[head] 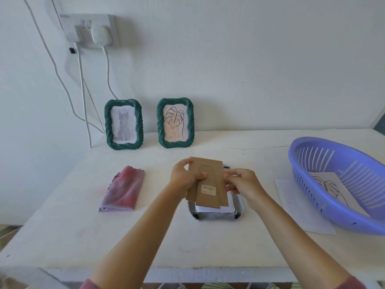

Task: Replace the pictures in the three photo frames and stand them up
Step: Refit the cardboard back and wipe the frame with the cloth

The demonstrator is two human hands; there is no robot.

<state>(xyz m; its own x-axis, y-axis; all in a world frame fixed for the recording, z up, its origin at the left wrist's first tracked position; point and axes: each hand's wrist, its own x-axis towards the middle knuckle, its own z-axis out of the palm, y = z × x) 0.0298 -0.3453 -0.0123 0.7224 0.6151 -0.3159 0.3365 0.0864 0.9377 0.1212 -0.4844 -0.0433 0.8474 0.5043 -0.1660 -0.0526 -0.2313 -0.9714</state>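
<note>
The left hand (183,178) grips a brown cardboard board (206,184), with the thumb on top and the fingers curled round its left edge. The right hand (243,184) has curled fingers at the board's right edge; I cannot tell if they pinch it. The board is a flat rectangle, its long axis pointing away from the person, with a small label near the close end. Under it a frame (216,215) lies face down on the desk (187,243), with white paper (214,209) inside. A cat frame (124,124) and a leaf frame (175,123), green and rope-textured, stand upright at the wall. A folded pink cloth (123,190) lies left, a slotted purple plastic basket (341,184) right.
</note>
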